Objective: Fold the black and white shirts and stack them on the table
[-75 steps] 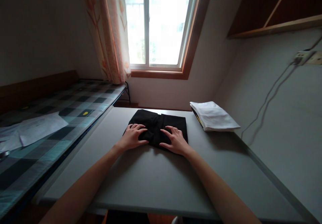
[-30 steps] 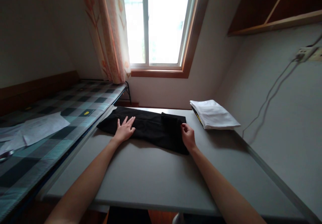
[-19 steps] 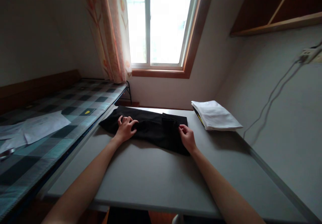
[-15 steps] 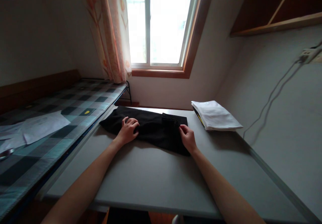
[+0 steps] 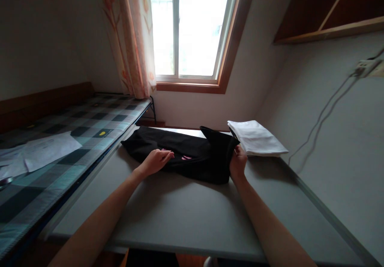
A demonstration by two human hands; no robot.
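A black folded garment (image 5: 186, 143) lies stretched across the desk, with small pink marks on its middle. My right hand (image 5: 238, 162) pinches its right end, where a flap of the fabric is lifted up and stands off the desk. Over the front middle of the garment is my left hand (image 5: 156, 160), its fingers drawn together and pointing right. Nothing shows in that hand, and whether it touches the fabric is hard to make out.
A folded white cloth (image 5: 256, 138) sits on the grey desk (image 5: 186, 215) at the back right. To the left, papers (image 5: 51, 151) lie on a bed with a checked cover (image 5: 120, 115). A cable (image 5: 321, 119) hangs down the right wall from a socket.
My right hand has moved right and raised the garment's right end, unfolding it. Pink marks now show. My left hand has come off its spread grip and closed, shifting slightly right and nearer me.
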